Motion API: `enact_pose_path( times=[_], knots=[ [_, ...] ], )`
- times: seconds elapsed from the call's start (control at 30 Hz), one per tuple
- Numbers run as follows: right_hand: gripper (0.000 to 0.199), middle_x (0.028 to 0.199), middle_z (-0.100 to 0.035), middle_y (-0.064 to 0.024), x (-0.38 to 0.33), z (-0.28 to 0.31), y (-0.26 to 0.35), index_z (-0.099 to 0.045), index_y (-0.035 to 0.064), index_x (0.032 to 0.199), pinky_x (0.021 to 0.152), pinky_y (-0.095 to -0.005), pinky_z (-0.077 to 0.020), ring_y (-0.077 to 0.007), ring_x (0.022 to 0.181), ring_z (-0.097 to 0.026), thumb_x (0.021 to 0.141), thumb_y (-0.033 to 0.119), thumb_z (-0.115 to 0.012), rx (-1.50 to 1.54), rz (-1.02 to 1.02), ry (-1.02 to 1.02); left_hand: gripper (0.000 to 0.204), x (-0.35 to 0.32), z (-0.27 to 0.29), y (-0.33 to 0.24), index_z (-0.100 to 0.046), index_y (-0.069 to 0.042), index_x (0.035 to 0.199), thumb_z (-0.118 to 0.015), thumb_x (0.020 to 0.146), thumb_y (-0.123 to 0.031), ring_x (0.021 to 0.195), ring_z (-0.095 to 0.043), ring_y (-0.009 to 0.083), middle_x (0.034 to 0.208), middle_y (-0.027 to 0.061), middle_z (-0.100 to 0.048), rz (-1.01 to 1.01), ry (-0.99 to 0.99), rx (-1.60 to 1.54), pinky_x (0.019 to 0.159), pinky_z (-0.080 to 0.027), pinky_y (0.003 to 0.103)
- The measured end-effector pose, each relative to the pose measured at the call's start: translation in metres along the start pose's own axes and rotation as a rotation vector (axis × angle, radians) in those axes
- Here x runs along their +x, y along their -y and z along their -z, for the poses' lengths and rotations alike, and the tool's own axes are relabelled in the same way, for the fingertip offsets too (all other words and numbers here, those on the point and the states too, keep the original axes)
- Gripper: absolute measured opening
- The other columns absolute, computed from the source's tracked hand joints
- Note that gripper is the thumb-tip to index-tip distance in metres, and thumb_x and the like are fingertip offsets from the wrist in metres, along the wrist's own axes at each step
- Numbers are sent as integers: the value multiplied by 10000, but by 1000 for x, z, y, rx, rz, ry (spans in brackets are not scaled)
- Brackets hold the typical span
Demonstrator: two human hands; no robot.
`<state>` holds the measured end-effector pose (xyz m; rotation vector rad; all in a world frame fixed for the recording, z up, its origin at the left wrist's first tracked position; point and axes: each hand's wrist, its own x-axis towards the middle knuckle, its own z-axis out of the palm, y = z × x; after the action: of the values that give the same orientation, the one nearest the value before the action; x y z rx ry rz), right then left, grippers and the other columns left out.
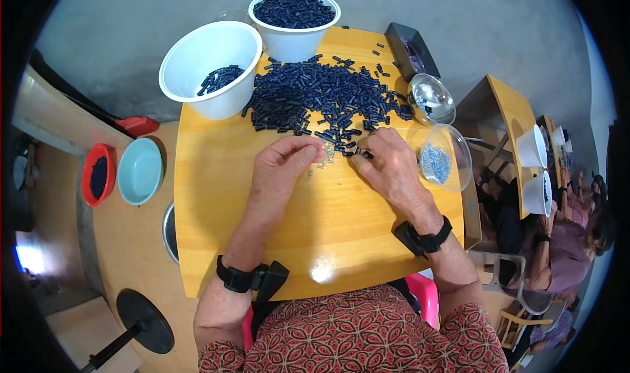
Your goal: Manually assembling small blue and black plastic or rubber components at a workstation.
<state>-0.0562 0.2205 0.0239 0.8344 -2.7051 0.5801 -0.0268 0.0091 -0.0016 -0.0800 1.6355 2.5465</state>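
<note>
As hands (287,166) (392,166) angle inward | left pinched, contents unclear | right holding black piece (365,154)

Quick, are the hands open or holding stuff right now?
Left hand: pinched closed; can't tell if it's holding anything.
Right hand: closed, holding a small dark piece.

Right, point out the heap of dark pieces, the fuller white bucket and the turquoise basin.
Heap of dark pieces (317,88), head view: the heap's middle.
Fuller white bucket (289,44), head view: its outer wall.
Turquoise basin (139,169), head view: its bare inside.
</note>
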Motion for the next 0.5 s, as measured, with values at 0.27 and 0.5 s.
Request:
enact_pose_path(
  times=[0.27, 0.5],
  knots=[
    [201, 849, -625, -122, 0, 8, 42, -668, 17, 893, 707, -377, -495, -290, 785, -603, 711, 60, -742, 310, 71, -116, 192, -7, -6, 2, -663, -59, 1075, -656, 896, -127, 874, -619, 83, 1001, 1, -672, 148, 170, -90, 782, -473, 210],
    [79, 863, -648, -111, -5, 8, 52, -686, 13, 848, 714, -313, -500, -226, 798, -623, 772, 5, -703, 521, -59, -114, 199, -7, -4, 5, -665, -95, 1080, -674, 884, -128, 898, -603, 72, 1014, -9, -664, 348, 174, -243, 792, -500, 225]
  ],
)
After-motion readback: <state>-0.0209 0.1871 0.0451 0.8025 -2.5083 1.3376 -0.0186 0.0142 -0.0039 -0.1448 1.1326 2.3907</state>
